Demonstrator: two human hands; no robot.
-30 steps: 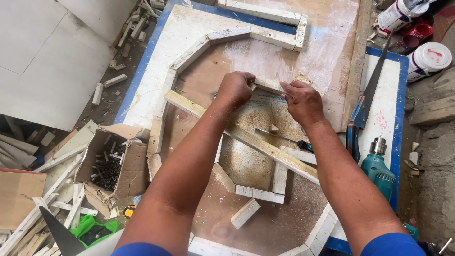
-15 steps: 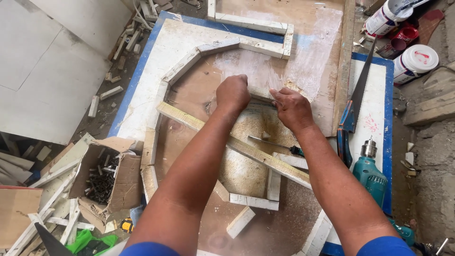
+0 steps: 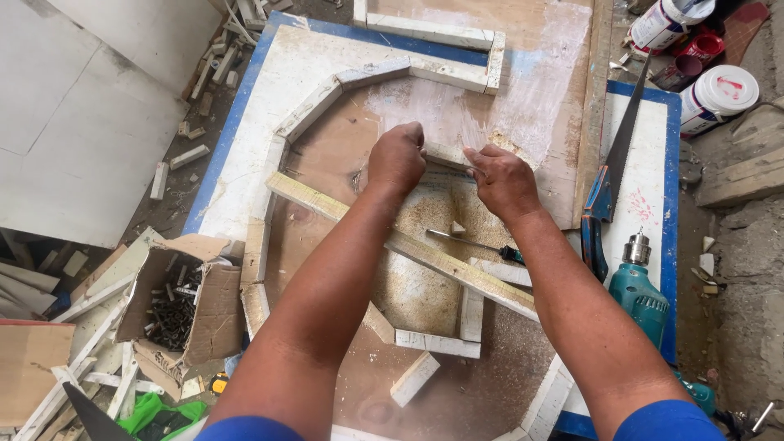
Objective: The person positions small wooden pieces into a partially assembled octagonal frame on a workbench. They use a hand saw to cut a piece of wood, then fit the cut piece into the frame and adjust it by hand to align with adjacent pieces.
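My left hand (image 3: 398, 158) is curled into a fist, fingers clenched on one end of a short wood strip (image 3: 447, 154) lying on the tabletop (image 3: 269, 98). My right hand (image 3: 502, 180) grips the strip's other end with bent fingers. The strip sits inside a ring of white slats (image 3: 309, 109), above a patch of sawdust (image 3: 408, 286). A long batten (image 3: 408, 245) crosses under my forearms. A screwdriver (image 3: 474, 242) lies just below my right hand; a saw (image 3: 614, 163) and a teal drill (image 3: 641, 290) lie further right.
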